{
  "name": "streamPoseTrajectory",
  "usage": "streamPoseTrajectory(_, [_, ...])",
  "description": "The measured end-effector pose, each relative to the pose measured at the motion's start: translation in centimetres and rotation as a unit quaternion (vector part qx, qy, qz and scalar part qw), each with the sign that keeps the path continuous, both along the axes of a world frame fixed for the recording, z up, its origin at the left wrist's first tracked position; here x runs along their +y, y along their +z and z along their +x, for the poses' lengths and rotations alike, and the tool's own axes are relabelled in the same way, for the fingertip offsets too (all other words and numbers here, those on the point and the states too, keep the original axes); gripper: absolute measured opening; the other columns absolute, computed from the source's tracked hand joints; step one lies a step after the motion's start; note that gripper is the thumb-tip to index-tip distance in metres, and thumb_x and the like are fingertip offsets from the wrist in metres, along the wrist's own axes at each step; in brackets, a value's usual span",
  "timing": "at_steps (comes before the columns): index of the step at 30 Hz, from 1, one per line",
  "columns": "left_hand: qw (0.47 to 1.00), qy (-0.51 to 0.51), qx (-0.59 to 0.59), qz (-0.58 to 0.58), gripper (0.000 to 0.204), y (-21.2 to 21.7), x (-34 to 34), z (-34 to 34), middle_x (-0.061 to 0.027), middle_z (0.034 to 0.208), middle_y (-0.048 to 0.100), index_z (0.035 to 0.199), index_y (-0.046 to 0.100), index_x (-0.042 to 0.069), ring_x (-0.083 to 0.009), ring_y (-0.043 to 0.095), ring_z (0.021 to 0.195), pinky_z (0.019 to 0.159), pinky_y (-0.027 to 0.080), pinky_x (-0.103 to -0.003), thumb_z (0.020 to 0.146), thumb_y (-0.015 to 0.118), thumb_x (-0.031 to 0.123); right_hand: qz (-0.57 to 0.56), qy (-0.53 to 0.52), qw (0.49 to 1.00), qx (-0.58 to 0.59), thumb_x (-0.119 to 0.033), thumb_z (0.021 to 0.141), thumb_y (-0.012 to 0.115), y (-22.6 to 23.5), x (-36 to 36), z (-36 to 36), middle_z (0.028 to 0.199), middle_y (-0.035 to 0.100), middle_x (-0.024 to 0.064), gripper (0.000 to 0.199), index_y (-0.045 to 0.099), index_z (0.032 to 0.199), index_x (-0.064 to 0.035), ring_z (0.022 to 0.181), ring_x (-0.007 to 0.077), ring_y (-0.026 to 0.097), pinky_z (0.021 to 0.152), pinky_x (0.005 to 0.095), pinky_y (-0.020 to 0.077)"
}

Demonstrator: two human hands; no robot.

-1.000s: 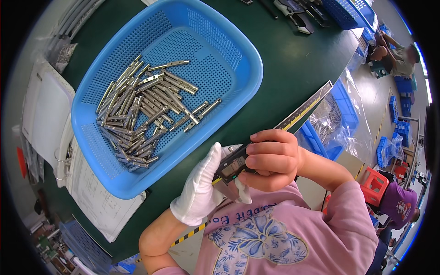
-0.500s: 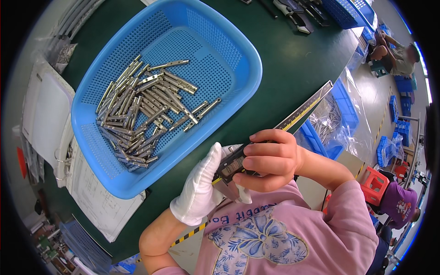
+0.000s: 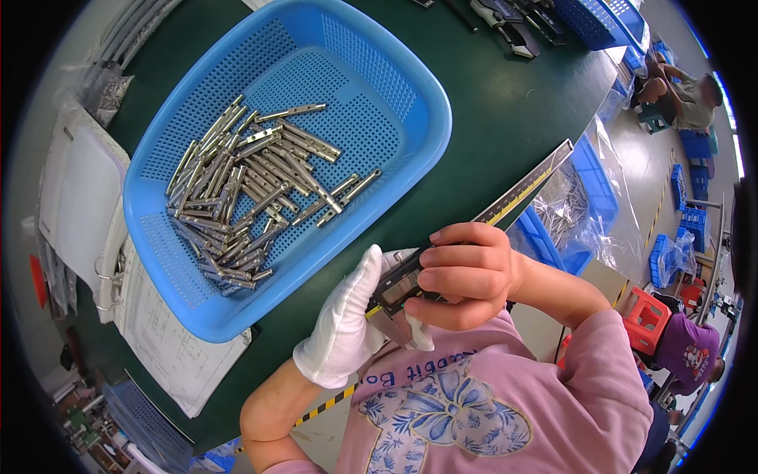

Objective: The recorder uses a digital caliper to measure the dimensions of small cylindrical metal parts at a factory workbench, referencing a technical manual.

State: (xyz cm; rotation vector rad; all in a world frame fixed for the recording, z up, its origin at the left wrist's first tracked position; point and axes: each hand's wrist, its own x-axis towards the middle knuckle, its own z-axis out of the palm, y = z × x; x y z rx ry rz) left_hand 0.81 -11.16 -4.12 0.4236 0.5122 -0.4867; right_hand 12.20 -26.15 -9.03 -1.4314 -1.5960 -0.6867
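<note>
Measuring with a digital caliper (image 3: 403, 283): the step in hand appears to be a gauging of one small part, though the part itself is hidden between the hands. Right hand (image 3: 466, 272), bare, is closed around the caliper body, fingers curled over its display. Left hand (image 3: 347, 320), in a white glove, is closed beside it, touching the caliper's lower end; whether it pinches a part cannot be told. Both hands sit just below the blue perforated basket (image 3: 292, 158), over the near edge of the green worktop (image 3: 489, 118). Inside the basket, toward its left half, lies a loose heap of metal pins (image 3: 245, 197). The next move would likely call for a steady jaw closure and a clear sight of the display.

Left of the basket: a white ring binder (image 3: 79, 197) with printed drawing sheets (image 3: 174, 340) below it. Right of the basket, beyond the worktop edge: clear plastic bags (image 3: 572, 213) in blue bins. A black-and-yellow striped tape (image 3: 324, 409) marks the worktop edge below the basket.
</note>
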Motion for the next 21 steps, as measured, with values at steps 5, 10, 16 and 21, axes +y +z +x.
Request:
streamPoseTrajectory(5, [1.0,0.005,0.002,-0.008,0.05,0.04,-0.02,0.02,-0.0075,0.101,0.061,0.118,0.051,0.005,-0.0177,0.061,0.082,0.071,0.052,-0.032,0.097,0.031,0.045,-0.028,0.007,1.0,0.002,-0.008,0.074,0.062,0.2,-0.2,0.02,0.099,0.051,0.0045,0.02,0.061,0.091,-0.0192,0.086,0.0172,0.055,0.071,0.0323,0.0514])
streamPoseTrajectory(10, [1.0,0.006,0.005,-0.013,0.049,-0.03,-0.02,-0.01,-0.0069,0.099,0.061,0.117,0.051,0.006,-0.0185,0.061,0.08,0.069,0.052,-0.032,0.096,0.031,0.046,-0.023,0.001,1.0,-0.002,-0.007,0.074,0.061,0.27,-0.05,-0.09,0.099,0.051,0.0047,0.02,0.062,0.09,-0.0196,0.086,0.0174,0.055,0.07,0.0317,0.0513])
streamPoseTrajectory(16, [1.0,0.0,0.019,0.009,0.049,0.19,-0.03,0.21,-0.0067,0.097,0.06,0.116,0.051,0.007,-0.0201,0.061,0.076,0.065,0.051,-0.032,0.095,0.032,0.048,-0.041,-0.006,0.999,0.002,-0.008,0.074,0.062,0.44,-0.06,-0.08,0.099,0.051,0.0046,0.019,0.062,0.089,-0.02,0.085,0.0173,0.056,0.069,0.0317,0.0511])
streamPoseTrajectory(21, [0.999,0.006,0.034,0.009,0.049,0.51,-0.16,0.35,-0.0069,0.096,0.06,0.115,0.052,0.007,-0.0208,0.061,0.073,0.064,0.051,-0.032,0.095,0.033,0.048,-0.041,0.001,0.999,-0.001,-0.008,0.074,0.062,0.35,-0.12,0.01,0.1,0.052,0.0046,0.02,0.061,0.09,-0.0202,0.086,0.0172,0.056,0.069,0.0317,0.0511])
